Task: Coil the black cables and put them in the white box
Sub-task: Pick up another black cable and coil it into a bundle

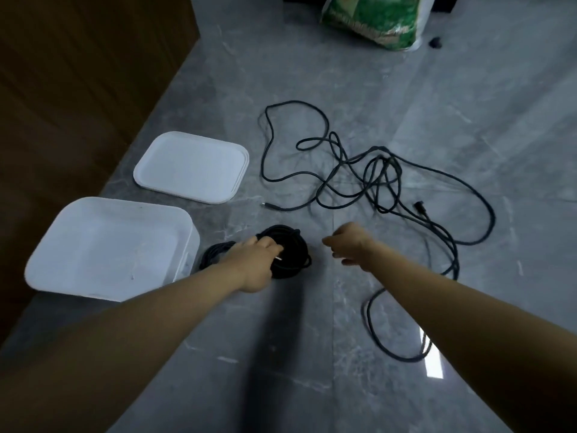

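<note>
- The left hand (256, 260) grips a coiled black cable (288, 254) on the floor (312, 354), just beside the white box (109, 248).
- The right hand (349, 245) is loosely curled and holds nothing.
- A loose black cable (406, 195) lies tangled on the floor.
- The white lid (192, 165) lies behind the box.

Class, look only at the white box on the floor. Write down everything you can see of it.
The white box is a rectangular tub with rounded corners, of what looks like smooth matt plastic. It stands upright and open on the grey floor, at the left, close beside a dark wooden panel. Nothing shows inside it. Its lid lies flat on the floor just beyond it, apart from it. A small coil of black cable lies close against its right wall; whether they touch cannot be told. No hand touches it.
</note>
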Demonstrator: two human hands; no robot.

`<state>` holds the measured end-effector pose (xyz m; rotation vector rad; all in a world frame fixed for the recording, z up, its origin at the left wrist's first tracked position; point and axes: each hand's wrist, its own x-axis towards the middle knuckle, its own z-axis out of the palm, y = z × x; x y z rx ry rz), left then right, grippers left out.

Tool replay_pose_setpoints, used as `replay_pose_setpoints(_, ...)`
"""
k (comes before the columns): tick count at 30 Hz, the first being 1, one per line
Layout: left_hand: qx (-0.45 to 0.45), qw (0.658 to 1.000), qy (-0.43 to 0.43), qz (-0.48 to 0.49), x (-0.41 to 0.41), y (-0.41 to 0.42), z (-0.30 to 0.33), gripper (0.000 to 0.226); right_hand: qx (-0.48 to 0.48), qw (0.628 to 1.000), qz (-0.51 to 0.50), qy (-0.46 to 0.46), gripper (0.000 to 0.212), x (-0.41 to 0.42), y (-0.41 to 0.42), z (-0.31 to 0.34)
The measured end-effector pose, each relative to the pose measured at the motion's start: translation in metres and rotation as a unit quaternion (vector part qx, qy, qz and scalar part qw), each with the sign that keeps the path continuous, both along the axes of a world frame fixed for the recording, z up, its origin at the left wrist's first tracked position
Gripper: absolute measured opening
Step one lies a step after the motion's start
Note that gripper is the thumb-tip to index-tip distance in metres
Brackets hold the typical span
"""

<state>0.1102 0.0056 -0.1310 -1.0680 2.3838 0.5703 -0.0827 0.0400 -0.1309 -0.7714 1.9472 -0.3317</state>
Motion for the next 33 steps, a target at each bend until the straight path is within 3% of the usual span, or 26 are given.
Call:
replay_pose_setpoints(7,-0.063,0.995,0.077,0.020,-0.055,-0.015,0.012,0.045,-0.058,0.992,0.001,0.110,0.032,-0.060,0.017,0.023)
replay_pose_setpoints(12,-0.084,0.982,0.166,0.021,-0.116,-0.018,0.015,0.042,-0.111,0.966,-0.039,0.230,0.024,-0.106,0.039,0.023)
replay_pose_setpoints(18,-0.084,0.974,0.202,0.053,-0.162,-0.008,-0.005,0.047,-0.048,0.939,-0.110,0.323,0.049,-0.150,0.063,-0.002)
replay_pose_setpoints(21,-0.100,0.971,0.207,0.066,-0.167,-0.003,-0.018,0.052,0.064,0.945,-0.198,0.252,0.072,-0.163,0.070,-0.018)
replay_pose_setpoints(24,-0.115,0.965,0.221,0.082,-0.170,0.000,-0.024,0.053,0.112,0.951,-0.228,0.176,0.064,-0.168,0.075,-0.033)
replay_pose_setpoints(28,-0.125,0.953,0.251,0.114,-0.174,0.001,-0.025,0.053,0.088,0.960,-0.250,0.091,0.015,-0.173,0.079,-0.034)
replay_pose_setpoints(30,-0.123,0.945,0.268,0.138,-0.174,-0.001,-0.026,0.056,0.047,0.956,-0.284,0.051,0.022,-0.176,0.084,-0.035)
replay_pose_setpoints(33,-0.075,0.940,0.271,0.193,-0.173,-0.008,-0.030,0.063,-0.059,0.933,-0.354,-0.004,0.011,-0.176,0.088,-0.031)
